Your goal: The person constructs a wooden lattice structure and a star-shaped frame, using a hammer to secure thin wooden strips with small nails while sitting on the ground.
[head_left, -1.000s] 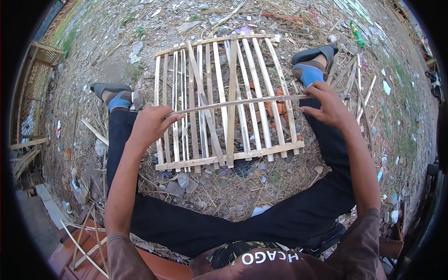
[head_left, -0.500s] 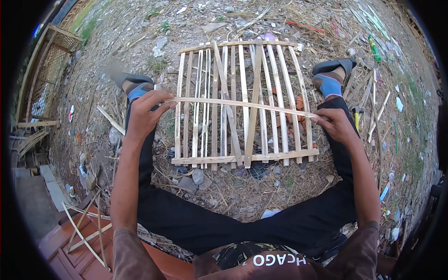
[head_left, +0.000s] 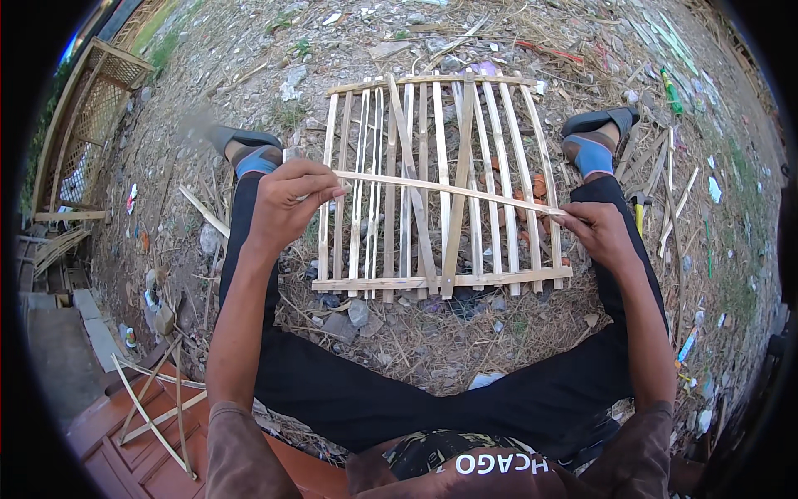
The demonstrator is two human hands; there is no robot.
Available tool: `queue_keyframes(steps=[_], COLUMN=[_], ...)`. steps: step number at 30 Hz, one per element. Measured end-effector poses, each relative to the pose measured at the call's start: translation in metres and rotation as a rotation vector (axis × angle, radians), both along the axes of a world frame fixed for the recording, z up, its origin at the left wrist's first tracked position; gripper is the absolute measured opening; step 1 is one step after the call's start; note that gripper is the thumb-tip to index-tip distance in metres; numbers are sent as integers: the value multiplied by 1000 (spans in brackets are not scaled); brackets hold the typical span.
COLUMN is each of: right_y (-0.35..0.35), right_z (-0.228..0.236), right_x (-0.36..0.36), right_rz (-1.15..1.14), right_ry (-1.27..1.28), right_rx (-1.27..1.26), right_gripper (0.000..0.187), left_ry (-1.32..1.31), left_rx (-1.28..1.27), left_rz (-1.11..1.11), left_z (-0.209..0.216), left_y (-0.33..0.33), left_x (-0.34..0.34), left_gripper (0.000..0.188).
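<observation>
- A thin, narrow strip of pale wood (head_left: 490, 196) is held stretched from side to side above the slatted frame, its right end lower in view than its left; how far it is raised above the slats cannot be judged well from overhead.
- Its left end is pinched by the bare left hand (head_left: 291, 198), the fingers curled and the thumb brought close to them.
- Its right end is gripped by the bare right hand (head_left: 595, 231), closed between thumb and forefinger.
- Beneath the strip, a flat frame of pale wooden slats (head_left: 499, 278) is laid on the ground, its upright slats crossed by one rail at the far end and one at the near end.
- Broken orange brick pieces (head_left: 539, 185) are seen through the gaps at the right.
- The frame is flanked by legs in black trousers (head_left: 332, 370), spread wide, with dark open-toed sandals (head_left: 600, 119) worn over blue and brown socks.
- Beside the right leg, a hammer with a yellow handle (head_left: 639, 218) is placed.
- At the lower left, several thin pale strips (head_left: 150, 426) are crossed over a reddish-brown panelled board (head_left: 96, 424).
- Farther off, a green plastic bottle (head_left: 672, 93) is left on the littered ground.
</observation>
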State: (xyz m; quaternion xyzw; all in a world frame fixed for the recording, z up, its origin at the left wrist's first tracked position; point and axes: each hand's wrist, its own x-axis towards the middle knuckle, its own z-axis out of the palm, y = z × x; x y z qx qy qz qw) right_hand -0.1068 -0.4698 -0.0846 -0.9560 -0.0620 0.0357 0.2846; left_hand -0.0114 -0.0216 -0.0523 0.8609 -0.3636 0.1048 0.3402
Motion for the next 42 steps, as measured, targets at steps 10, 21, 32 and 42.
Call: queue_keyframes(steps=[10,21,32,42], right_y=[52,76,113,121], right_z=[-10,-14,-27,-33], right_x=[-14,-17,-26,-32], right_rz=[-174,-177,-213,-250], right_ry=[-175,-220,-190,-241], right_rx=[126,284,361,395], right_gripper=[19,18,19,20], left_ry=[161,209,377,437], left_rx=[-585,-811,-804,-992], left_rz=[452,1081,605,433], left_z=[-31,-22,-36,-46], left_y=[-42,90,-56,-58], left_x=[-14,10,-27,-26], left_gripper=[26,39,36,27])
